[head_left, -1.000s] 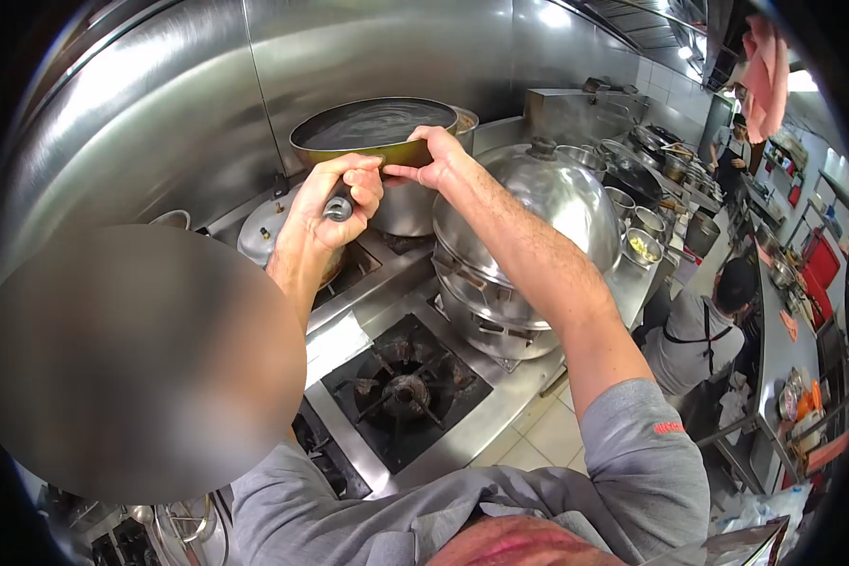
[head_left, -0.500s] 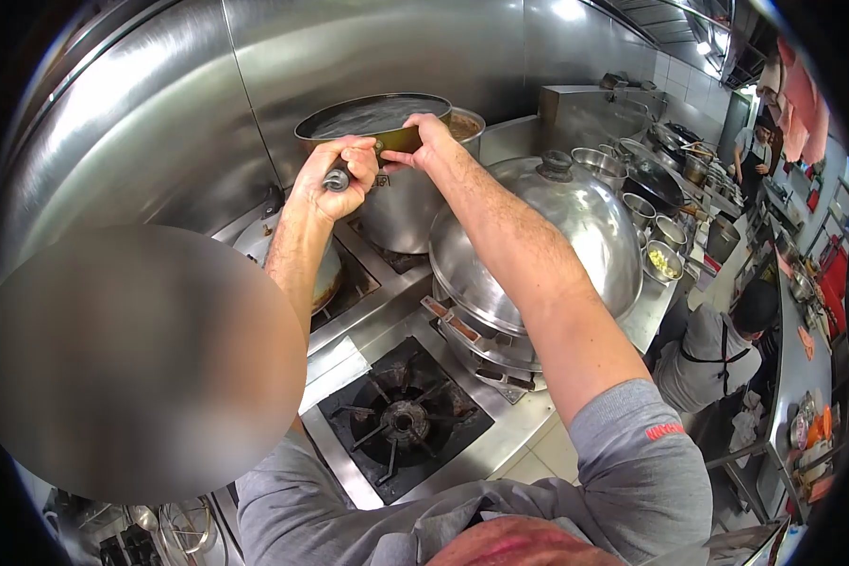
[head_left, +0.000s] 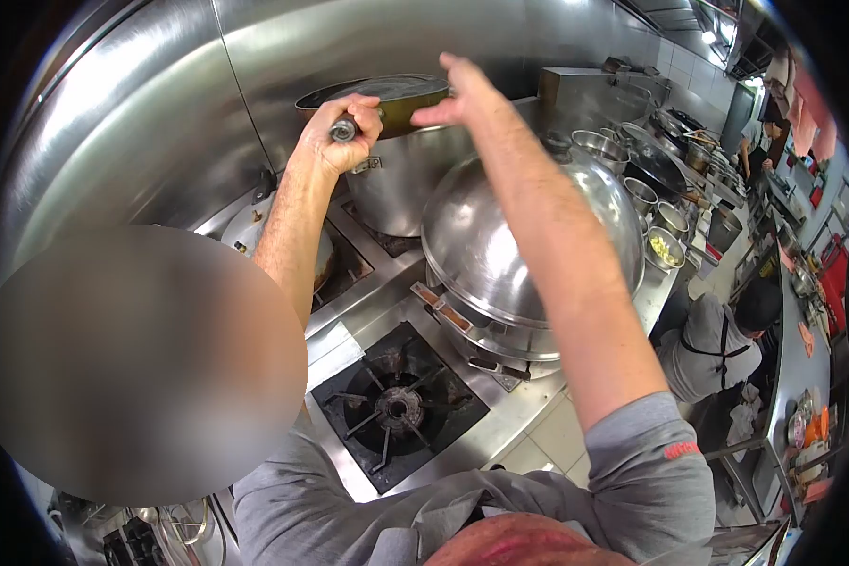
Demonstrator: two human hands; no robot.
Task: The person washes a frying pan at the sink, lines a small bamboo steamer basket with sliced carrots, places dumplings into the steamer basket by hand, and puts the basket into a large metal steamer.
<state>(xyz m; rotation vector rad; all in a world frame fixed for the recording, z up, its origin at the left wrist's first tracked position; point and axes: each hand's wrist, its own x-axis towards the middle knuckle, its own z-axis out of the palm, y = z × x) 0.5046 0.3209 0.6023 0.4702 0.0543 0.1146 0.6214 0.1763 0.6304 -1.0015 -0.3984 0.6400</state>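
Observation:
My left hand [head_left: 335, 137] is wrapped round the dark handle [head_left: 344, 129] of a wide, deep frying pan [head_left: 407, 115]. The pan is up over a tall steel stockpot [head_left: 396, 193], tilted a little; whether it touches the pot's rim I cannot tell. Its inside shows only as a thin grey strip. My right hand [head_left: 457, 99], slightly blurred, is by the pan's right edge with fingers spread and holds nothing. Below my right forearm sits a large domed steel lid [head_left: 500, 245] on a wide pot.
A gas burner [head_left: 398, 407] lies in front of me. Another lidded pan [head_left: 245, 226] stands at left by the steel wall. Bowls and pans [head_left: 665, 250] line the counter at right. One person [head_left: 712, 349] in grey is at right, another farther back.
My right hand has let go of the pan's side and moved right and up, fingers spreading. The pan appears higher and more level, with less of its inside visible.

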